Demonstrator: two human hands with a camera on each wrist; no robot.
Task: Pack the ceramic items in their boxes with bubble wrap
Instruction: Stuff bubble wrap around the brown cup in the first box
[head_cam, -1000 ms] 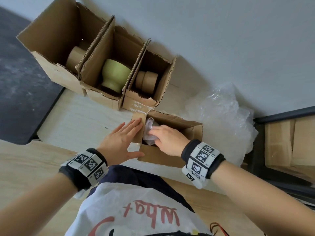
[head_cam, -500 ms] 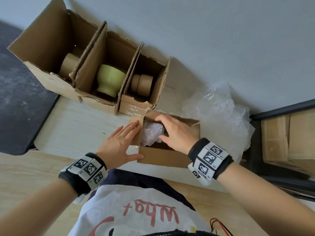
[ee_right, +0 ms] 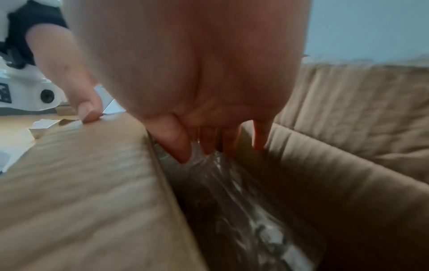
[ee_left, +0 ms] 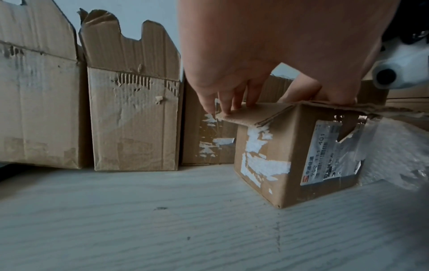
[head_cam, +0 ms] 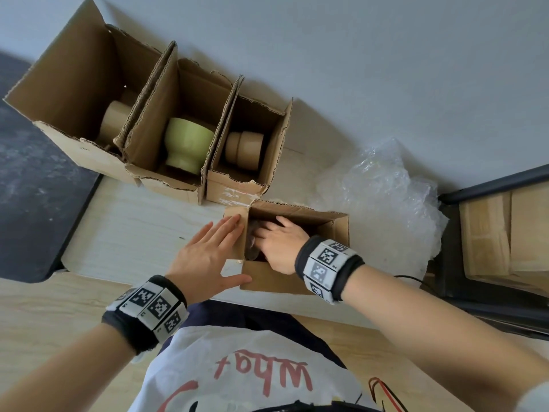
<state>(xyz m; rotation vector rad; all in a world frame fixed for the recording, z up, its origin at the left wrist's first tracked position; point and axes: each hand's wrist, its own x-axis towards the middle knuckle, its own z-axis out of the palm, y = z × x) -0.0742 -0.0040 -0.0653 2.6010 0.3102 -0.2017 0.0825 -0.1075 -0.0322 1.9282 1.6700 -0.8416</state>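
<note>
The right hand (head_cam: 277, 246) reaches down inside a small cardboard box (head_cam: 334, 230), straight fingers pushing a bundle of bubble wrap (ee_right: 232, 192) toward the bottom, probably to seat it. The left hand (head_cam: 205, 257) lies flat and spread on the box's folded-out flap (ee_left: 250, 114), likely holding it open and steady. Behind stand three open boxes holding a green cup (head_cam: 187, 145) and two tan pots.

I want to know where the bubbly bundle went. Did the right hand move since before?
Yes. The right hand has pushed deeper into the small box, below its rim, pressing the bubble wrap down.
</note>
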